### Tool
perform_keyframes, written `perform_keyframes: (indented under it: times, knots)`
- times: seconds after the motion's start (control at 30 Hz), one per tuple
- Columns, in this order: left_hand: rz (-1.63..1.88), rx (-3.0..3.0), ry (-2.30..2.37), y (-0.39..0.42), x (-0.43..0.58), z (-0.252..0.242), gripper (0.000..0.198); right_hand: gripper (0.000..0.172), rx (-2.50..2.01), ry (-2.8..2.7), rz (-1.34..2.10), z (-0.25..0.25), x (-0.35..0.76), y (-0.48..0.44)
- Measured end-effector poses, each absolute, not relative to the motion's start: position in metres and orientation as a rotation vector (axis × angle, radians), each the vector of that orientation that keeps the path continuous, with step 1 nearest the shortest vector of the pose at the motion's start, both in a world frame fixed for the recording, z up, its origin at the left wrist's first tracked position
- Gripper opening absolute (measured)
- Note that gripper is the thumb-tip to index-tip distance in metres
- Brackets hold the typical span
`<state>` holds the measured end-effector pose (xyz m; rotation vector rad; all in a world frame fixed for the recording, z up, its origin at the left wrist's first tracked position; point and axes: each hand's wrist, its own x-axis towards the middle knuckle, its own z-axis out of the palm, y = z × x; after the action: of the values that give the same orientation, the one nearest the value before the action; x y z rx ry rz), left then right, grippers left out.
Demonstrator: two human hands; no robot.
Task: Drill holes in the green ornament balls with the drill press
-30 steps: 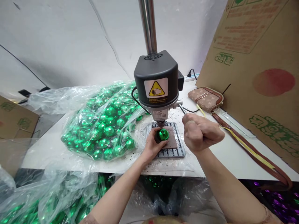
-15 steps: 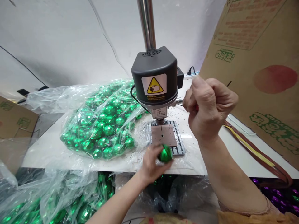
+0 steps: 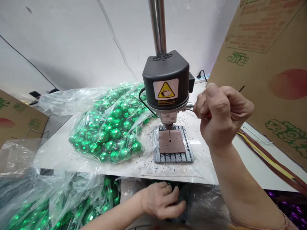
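Note:
My right hand (image 3: 222,111) is closed around the feed lever of a small bench drill press (image 3: 168,83); most of the lever is hidden in my fist. The thin drill bit (image 3: 169,132) hangs above a brown square pad (image 3: 176,146) with a small hole, lying on the slotted metal base (image 3: 177,157). Below the table's front edge, my left hand (image 3: 164,201) has its fingers loosely curled and apart, with no ball visible in it. Bits of shiny green show just behind those fingers, over an opened clear plastic bag (image 3: 206,201).
A clear bag of green faceted balls (image 3: 110,127) lies left of the drill press, with another bag of green balls (image 3: 64,207) lower left. A tall cardboard box (image 3: 268,73) stands at right, beside a brown and yellow strap (image 3: 268,156). Purple balls (image 3: 292,207) show lower right. Dark shavings litter the table.
My left hand has moved down from the drill base to below the table edge, and the green ball it held is out of it. My right hand stays on the lever. The view has shifted slightly.

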<state>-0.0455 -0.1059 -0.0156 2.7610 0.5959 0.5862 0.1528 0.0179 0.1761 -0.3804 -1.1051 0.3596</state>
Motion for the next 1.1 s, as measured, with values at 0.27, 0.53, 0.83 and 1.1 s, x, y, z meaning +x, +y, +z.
perform_keyframes:
  times: [0.27, 0.53, 0.83, 1.1]
  knots:
    - [0.388, 2.764, 1.648, 0.076, -0.073, 0.047, 0.038, 0.043, -0.375, -1.085, 0.371, 0.174, 0.153, 0.017]
    - [0.214, 2.750, 1.725, 0.131, -0.086, 0.033, 0.039, 0.044, -0.371, -1.107, 0.351, 0.171, 0.155, 0.018]
    - [1.012, 1.881, 1.276, 0.055, -0.076, 0.054, 0.041, 0.042, -0.372, -1.169, 0.337, 0.170, 0.155, 0.016]
    - [1.103, 1.242, 1.104, 0.011, -0.050, 0.033, 0.050, 0.042, -0.354, -1.169, 0.344, 0.170, 0.156, 0.015]
